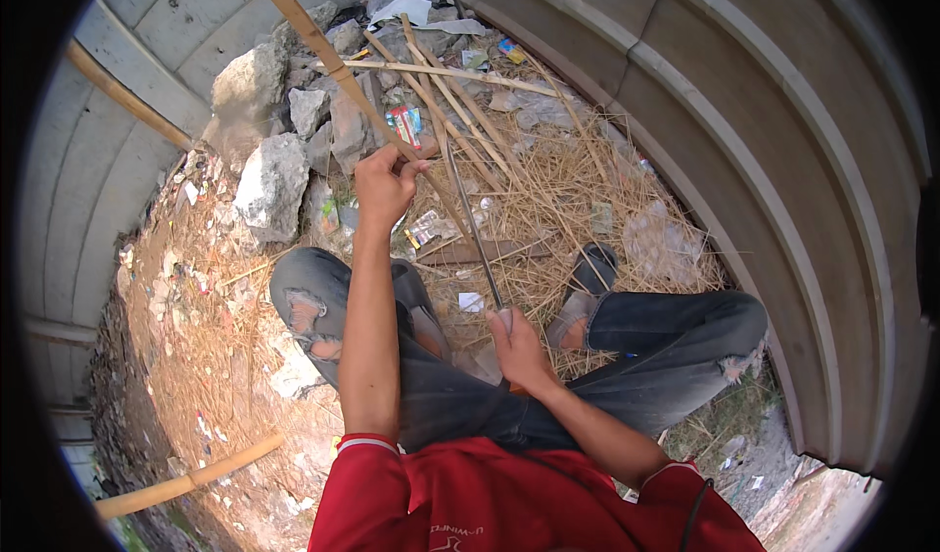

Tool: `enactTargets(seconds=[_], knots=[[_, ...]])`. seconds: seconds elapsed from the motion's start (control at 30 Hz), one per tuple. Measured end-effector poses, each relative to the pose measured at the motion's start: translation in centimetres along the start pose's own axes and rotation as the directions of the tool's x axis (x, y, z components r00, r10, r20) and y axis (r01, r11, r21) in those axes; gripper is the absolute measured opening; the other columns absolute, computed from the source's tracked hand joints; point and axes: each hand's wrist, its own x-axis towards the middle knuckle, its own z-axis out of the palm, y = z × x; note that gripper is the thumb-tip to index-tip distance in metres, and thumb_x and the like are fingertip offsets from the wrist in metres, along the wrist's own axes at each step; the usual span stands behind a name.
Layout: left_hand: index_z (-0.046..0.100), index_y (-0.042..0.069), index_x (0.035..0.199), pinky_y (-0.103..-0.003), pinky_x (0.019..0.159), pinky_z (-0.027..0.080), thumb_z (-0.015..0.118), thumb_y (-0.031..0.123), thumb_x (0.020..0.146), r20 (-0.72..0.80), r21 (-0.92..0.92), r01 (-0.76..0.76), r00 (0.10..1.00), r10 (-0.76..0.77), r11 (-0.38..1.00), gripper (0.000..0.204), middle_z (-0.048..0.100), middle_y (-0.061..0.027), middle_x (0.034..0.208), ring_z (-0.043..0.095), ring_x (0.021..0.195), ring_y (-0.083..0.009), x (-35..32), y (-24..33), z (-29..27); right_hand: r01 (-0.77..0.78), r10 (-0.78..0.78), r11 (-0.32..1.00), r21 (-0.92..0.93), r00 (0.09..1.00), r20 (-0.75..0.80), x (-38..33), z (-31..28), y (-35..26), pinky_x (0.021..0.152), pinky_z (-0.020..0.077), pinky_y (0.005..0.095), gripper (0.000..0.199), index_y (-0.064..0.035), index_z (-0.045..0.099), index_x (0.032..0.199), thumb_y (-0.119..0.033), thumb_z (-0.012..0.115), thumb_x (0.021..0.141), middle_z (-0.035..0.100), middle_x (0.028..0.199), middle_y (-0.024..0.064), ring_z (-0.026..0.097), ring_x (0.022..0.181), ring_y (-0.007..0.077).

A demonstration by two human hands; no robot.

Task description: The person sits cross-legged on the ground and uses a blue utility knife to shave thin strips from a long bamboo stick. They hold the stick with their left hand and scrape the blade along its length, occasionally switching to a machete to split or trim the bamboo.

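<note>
My left hand (387, 188) pinches a long bamboo strip (333, 63), with its fingers closed around it. The strip slants from the top left of the view down past my hand, over the littered ground between my legs. Lower and to the right, my right hand (521, 351) is wrapped round the handle of a long, narrow knife (474, 224). Its blade points up and away from me, and the far end comes close to the strip beside my left fingers. Whether blade and strip touch, I cannot tell. Most of the handle is hidden in my fist.
Several split bamboo strips (460, 112) lie ahead on straw-like shavings (548, 200). Broken concrete lumps (274, 185) sit at the left, beside a grey wall (78, 200). A ribbed metal sheet (744, 141) curves along the right. One bamboo pole (196, 479) lies at lower left.
</note>
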Motion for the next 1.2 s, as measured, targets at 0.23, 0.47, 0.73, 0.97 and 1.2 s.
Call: enactTargets(seconds=[0.23,0.47,0.73,0.97,1.2], knots=[[0.072,-0.001,0.094,-0.030,0.066,0.054,0.078,0.003,0.085,-0.102,-0.048,0.148,0.983,-0.152,0.988,0.012,0.075,-0.0111,0.079,0.071,0.070,-0.0142,-0.4,-1.1,0.5,-0.431,0.409,0.834,0.345,0.902,0.140,2.3,-3.9,-4.6,0.044,0.0420,0.0291,0.035,-0.0085,0.050,0.091,-0.039,0.058,0.107,0.049,0.067,0.0004,0.048,0.048,0.0109],[0.069,0.000,0.099,-0.036,0.066,0.055,0.070,0.000,0.088,-0.166,-0.194,0.115,0.975,-0.148,0.974,0.011,0.073,-0.0171,0.077,0.073,0.068,-0.0247,-0.6,0.0,3.0,0.218,-0.107,0.779,0.587,0.970,-0.219,2.4,-3.8,-14.0,0.045,0.0398,0.0248,0.031,-0.0043,0.048,0.103,-0.034,0.054,0.109,0.049,0.068,0.0011,0.048,0.050,0.0083],[0.069,0.001,0.097,-0.038,0.064,0.055,0.067,-0.001,0.088,-0.229,-0.177,0.079,0.966,-0.119,0.981,0.009,0.073,-0.0174,0.078,0.073,0.066,-0.0290,0.7,0.2,3.7,-0.644,0.611,0.693,0.323,0.763,0.211,-0.4,-1.5,-0.7,0.040,0.0424,0.0307,0.030,-0.0090,0.053,0.093,-0.035,0.055,0.108,0.051,0.068,0.0029,0.049,0.047,0.0110],[0.068,0.000,0.102,-0.038,0.066,0.056,0.069,0.001,0.090,-0.203,-0.131,0.197,0.954,-0.221,0.972,0.012,0.073,-0.0177,0.078,0.075,0.069,-0.0281,0.2,0.9,2.8,0.021,0.035,0.762,0.647,0.997,-0.073,2.7,-4.7,-15.1,0.045,0.0400,0.0268,0.028,-0.0015,0.053,0.108,-0.029,0.057,0.107,0.051,0.065,-0.0009,0.049,0.049,0.0078],[0.070,0.002,0.104,-0.035,0.068,0.056,0.074,0.004,0.088,-0.203,0.017,0.242,0.951,-0.233,0.970,0.016,0.076,-0.0146,0.081,0.075,0.073,-0.0204,0.3,-0.6,2.1,-0.666,0.610,0.718,0.203,0.743,0.278,1.3,0.8,-0.9,0.043,0.0400,0.0300,0.030,-0.0042,0.059,0.102,-0.034,0.059,0.106,0.052,0.065,0.0017,0.048,0.047,0.0121]])
